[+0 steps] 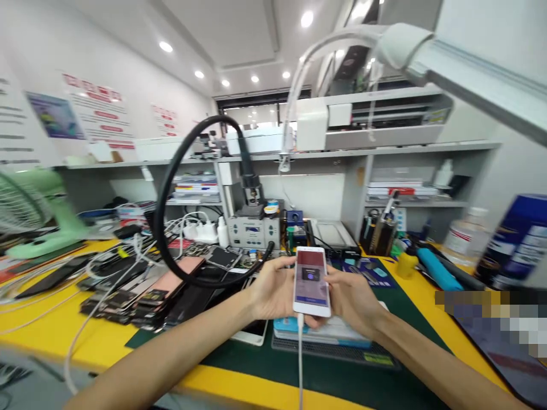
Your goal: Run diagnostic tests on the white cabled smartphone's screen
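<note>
A white smartphone [311,285] with a lit screen is held upright, slightly tilted, above the bench. My left hand [273,289] grips its left side, with the thumb along the upper edge and fingers behind it. On the other side, my right hand [354,296] is closed around the phone's right edge, its thumb near the screen. A white charging cable [300,356] is plugged into the bottom of the phone and hangs down past the bench edge. Below the hands lies a blue and white stack [342,330] that I cannot name, partly hidden.
A green mat [325,370] covers part of the yellow bench [239,387]. Phone parts [149,290] and tangled cables lie left. A black hose [162,199] arches from a hot-air station [252,232]. At right stand a bottle [465,236] and a blue can [517,245]. A lamp arm [482,68] hangs overhead.
</note>
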### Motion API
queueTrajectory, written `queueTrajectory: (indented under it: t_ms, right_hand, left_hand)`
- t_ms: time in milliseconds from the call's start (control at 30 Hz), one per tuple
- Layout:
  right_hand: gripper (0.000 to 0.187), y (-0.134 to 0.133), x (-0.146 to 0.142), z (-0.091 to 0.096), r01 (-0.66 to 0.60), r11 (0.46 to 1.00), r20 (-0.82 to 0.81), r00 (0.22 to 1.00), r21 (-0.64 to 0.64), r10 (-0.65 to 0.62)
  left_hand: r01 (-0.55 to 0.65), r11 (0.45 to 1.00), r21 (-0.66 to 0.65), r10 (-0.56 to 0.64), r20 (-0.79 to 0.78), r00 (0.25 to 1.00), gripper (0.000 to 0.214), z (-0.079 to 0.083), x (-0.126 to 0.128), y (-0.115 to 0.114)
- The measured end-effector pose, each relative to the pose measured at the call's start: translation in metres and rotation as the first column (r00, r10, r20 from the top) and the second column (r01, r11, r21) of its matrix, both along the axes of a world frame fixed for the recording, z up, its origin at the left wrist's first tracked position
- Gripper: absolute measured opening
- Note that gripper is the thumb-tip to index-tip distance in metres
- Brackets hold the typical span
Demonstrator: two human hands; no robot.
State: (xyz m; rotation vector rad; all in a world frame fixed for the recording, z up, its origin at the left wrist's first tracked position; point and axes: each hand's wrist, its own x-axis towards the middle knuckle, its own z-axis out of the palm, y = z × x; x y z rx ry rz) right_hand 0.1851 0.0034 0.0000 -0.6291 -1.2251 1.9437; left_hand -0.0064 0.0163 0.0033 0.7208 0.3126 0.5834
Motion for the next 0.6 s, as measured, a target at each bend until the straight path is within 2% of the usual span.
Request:
queueTrajectory:
  t_ms: [100, 200, 300, 433, 600]
  right_hand:
    - [0.044, -0.003, -0.003, 0.004, 0.035, 0.998, 0.02, 0.999, -0.055, -0.034]
    - [0.052, -0.008, -0.007, 0.008, 0.108, 0.99, 0.082, 0.991, -0.085, -0.101]
    - [0.059, -0.011, -0.012, 0.01, 0.122, 0.99, 0.139, 0.984, -0.064, -0.113]
    - [0.064, -0.011, -0.015, 0.007, 0.126, 0.986, 0.117, 0.987, -0.109, -0.113]
    - [0.066, -0.009, -0.014, 0.002, 0.075, 0.99, 0.085, 0.994, -0.115, -0.065]
  left_hand:
    - [0.032, 0.999, 0.005, -0.032, 0.022, 0.999, 0.059, -0.008, -0.004, 0.006]
    - [0.129, 0.991, 0.037, -0.131, 0.057, 0.99, 0.055, -0.015, -0.008, 0.008]
    - [0.055, 0.997, 0.061, -0.058, 0.049, 0.997, 0.051, -0.018, -0.01, 0.006]
    - [0.006, 1.0, 0.008, -0.006, 0.005, 1.0, 0.046, -0.018, -0.01, 0.003]
    - [0.013, 1.0, 0.009, -0.014, 0.03, 0.999, 0.049, -0.025, -0.008, 0.008]
